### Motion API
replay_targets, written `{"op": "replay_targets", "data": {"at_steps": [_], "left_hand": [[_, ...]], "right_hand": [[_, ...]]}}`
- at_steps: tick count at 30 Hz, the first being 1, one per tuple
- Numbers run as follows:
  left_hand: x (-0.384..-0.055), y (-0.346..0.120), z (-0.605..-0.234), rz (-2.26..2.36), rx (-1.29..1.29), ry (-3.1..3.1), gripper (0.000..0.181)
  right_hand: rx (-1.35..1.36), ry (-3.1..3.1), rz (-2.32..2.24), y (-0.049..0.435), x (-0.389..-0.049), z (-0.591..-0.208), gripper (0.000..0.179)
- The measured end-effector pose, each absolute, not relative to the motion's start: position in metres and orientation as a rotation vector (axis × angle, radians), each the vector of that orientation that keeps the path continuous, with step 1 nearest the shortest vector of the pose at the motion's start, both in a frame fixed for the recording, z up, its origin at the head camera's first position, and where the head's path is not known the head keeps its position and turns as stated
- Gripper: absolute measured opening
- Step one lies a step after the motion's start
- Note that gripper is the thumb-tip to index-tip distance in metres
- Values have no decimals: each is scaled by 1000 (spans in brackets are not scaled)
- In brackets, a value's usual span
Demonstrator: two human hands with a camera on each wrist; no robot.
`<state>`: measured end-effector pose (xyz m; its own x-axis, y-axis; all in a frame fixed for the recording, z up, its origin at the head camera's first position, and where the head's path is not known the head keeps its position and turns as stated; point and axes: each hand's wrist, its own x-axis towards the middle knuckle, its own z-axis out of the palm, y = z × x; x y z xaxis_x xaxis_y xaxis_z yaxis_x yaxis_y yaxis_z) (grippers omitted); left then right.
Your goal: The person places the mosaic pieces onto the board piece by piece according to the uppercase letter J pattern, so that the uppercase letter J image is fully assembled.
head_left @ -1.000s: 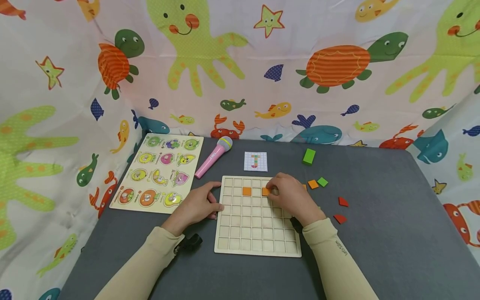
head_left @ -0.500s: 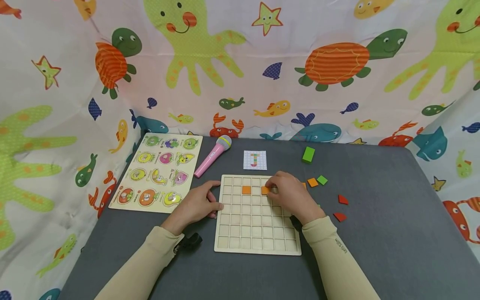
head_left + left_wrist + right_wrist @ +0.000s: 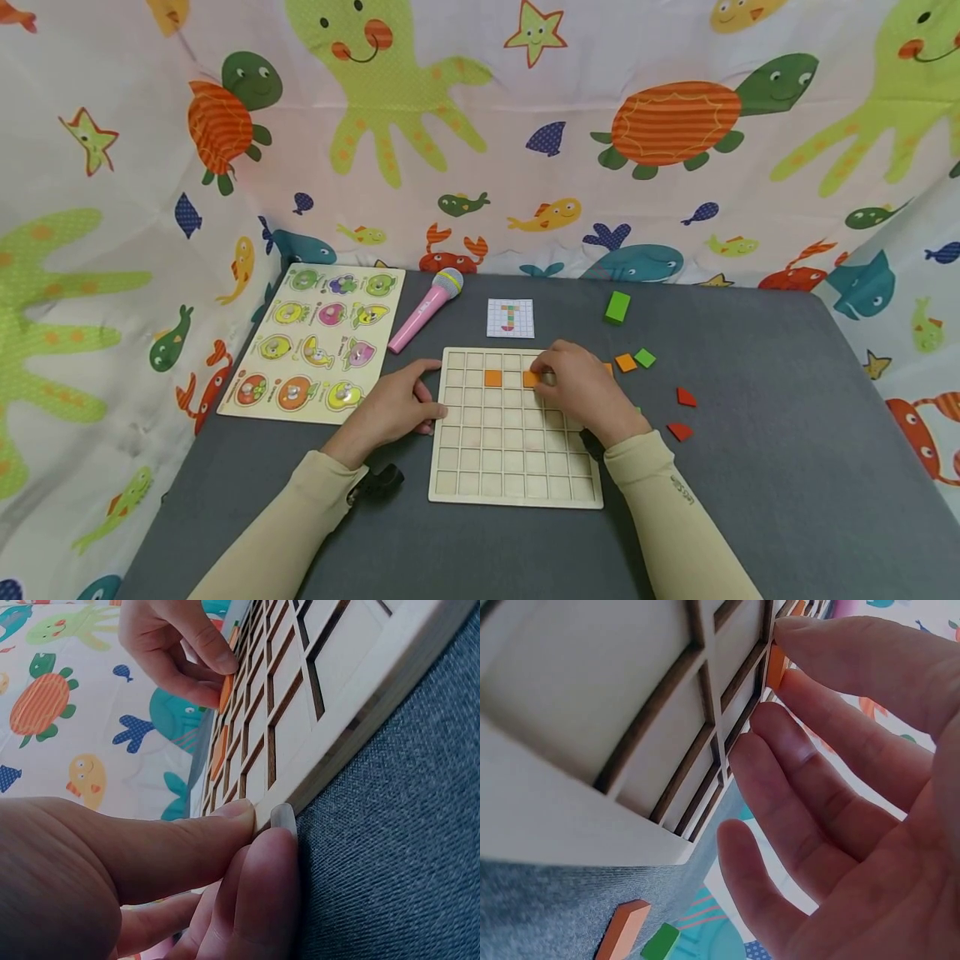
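A wooden grid board (image 3: 512,450) lies on the dark table. My left hand (image 3: 393,406) pinches its left edge; in the left wrist view the thumb (image 3: 187,844) lies on the rim and a fingertip is against the side. Over the second row from the top, my right hand (image 3: 585,392) pinches an orange square tile (image 3: 530,379) between thumb and index finger. The right wrist view shows this tile (image 3: 775,667) at the grid, with the other fingers spread loosely. Another orange tile (image 3: 492,378) sits in a cell to its left.
Beyond the board lies a pattern card (image 3: 511,318) with a coloured J shape. A green block (image 3: 618,307), orange tile (image 3: 626,362), green tile (image 3: 644,358) and red pieces (image 3: 680,432) lie to the right. At left are a pink microphone (image 3: 422,318) and a fruit puzzle board (image 3: 251,367).
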<state>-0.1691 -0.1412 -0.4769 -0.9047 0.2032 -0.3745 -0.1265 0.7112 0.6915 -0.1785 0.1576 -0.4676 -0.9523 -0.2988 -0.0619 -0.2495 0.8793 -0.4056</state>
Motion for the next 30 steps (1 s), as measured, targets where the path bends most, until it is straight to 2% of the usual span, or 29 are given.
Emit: {"op": "replay_targets", "data": {"at_steps": [15, 30], "left_hand": [[-169, -144, -479, 1069, 65, 2489, 78], [-168, -143, -476, 1082, 74, 2480, 76]], "right_hand": [[-421, 2906, -714, 168, -174, -462, 23], [-113, 2981, -739, 272, -163, -460, 34]]}}
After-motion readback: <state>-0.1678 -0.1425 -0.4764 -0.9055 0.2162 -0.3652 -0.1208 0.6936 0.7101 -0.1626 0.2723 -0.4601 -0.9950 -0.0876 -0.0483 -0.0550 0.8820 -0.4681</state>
